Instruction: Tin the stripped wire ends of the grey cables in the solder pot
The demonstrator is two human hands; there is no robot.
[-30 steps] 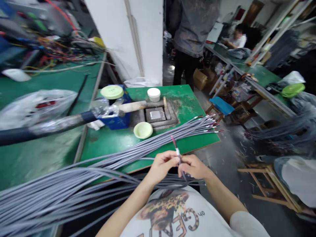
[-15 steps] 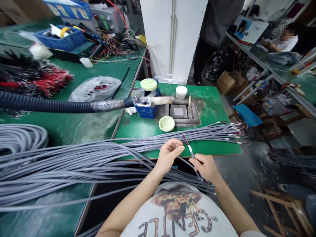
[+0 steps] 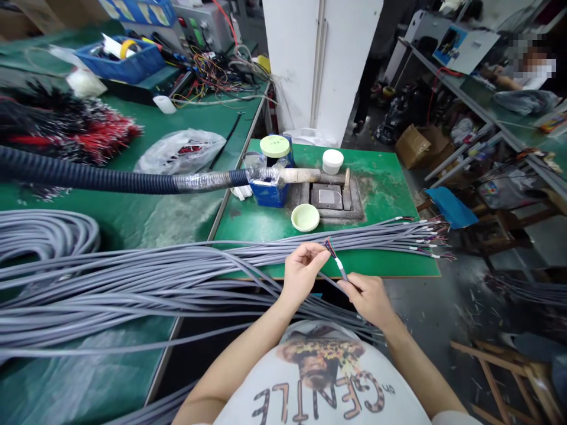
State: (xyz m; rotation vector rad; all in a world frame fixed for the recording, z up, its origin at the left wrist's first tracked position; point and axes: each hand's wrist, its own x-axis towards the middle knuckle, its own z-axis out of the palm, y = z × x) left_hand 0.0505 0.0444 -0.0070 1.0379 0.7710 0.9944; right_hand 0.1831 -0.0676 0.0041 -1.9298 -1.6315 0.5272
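One grey cable rises from my right hand, whose fingers are closed round it just below a white band. Thin coloured wires fan out at its tip. My left hand pinches at these wires with thumb and forefinger. Behind both hands, a long bundle of grey cables runs across the green board, with stripped, coloured ends at the right. Beyond the bundle stand a pale green bowl and a metal pot set in a dark frame.
A black ribbed hose crosses from the left to a blue box. Two round tubs, one green-lidded and one white, stand behind. Coiled cables lie at left. A co-worker sits far right.
My left fingers have closed onto the coloured wire ends. The view has shifted, so the bench items appear slightly further right. The person standing behind the board has mostly left the view.
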